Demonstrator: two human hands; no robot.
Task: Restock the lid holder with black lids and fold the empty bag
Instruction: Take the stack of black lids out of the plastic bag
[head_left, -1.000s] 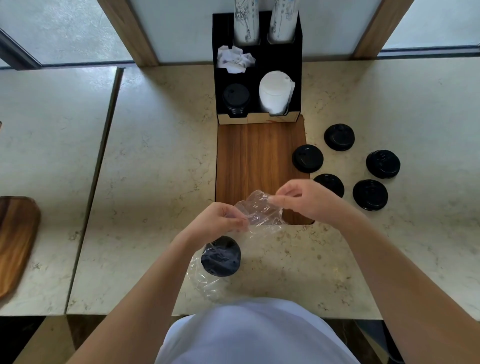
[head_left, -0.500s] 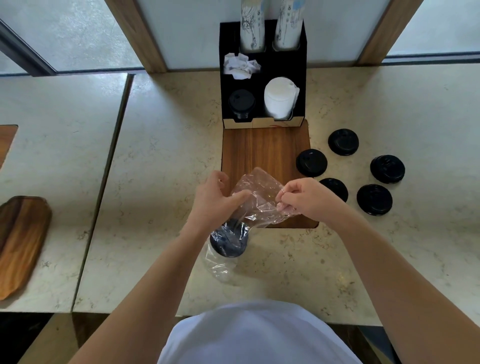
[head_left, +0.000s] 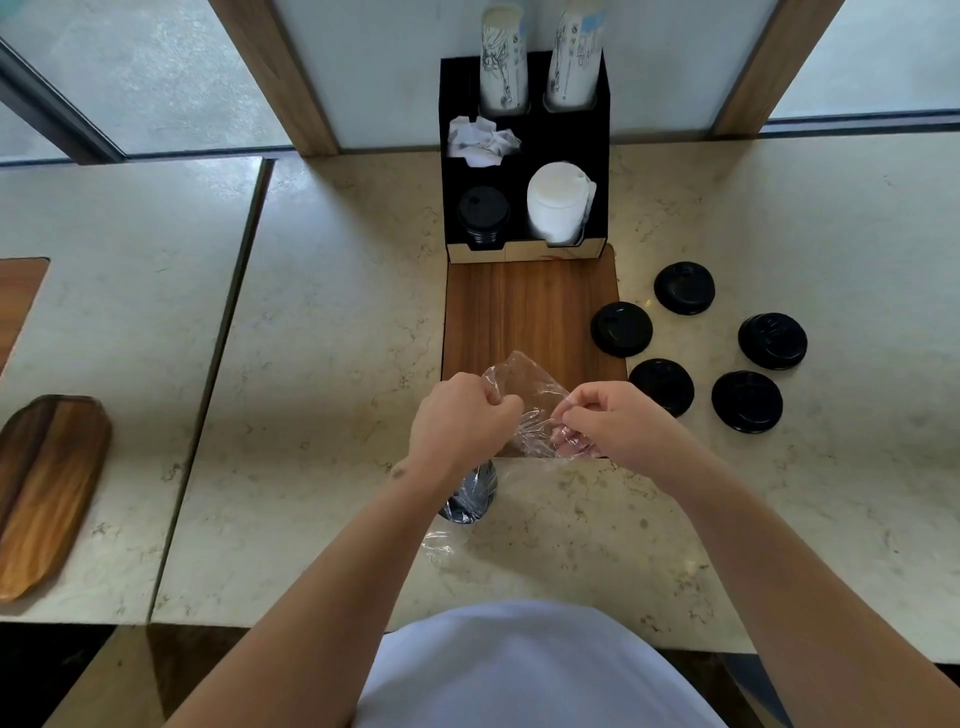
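Clear plastic, thin and crinkled, is what both hands have hold of: the bag is stretched between them above the near edge of the wooden board, its open mouth up at the fingers and its closed end hanging down and toward the person. The left hand is curled into a loose fist, thumb and fingers pinching the left side of the bag's mouth; the right hand pinches the right side between thumb and bent fingers, film bunched against its fingertips. So the bag's long axis runs from the hands at the far end down to the near end. There, below the left wrist, the black lids still in the bag show as a dark stack, just above or on the stone counter; which, I cannot tell. That stack lies nearer the left hand, but neither hand is free, so it looks as if one pinch must be let go, or the bag tipped, to get them out. Five loose black lids lie spread on the counter to the right of the board, close to the right hand. The lid holder stands at the far end of the board, its near-left slot holding a short stack of black lids with room above, so restocking seems barely begun.
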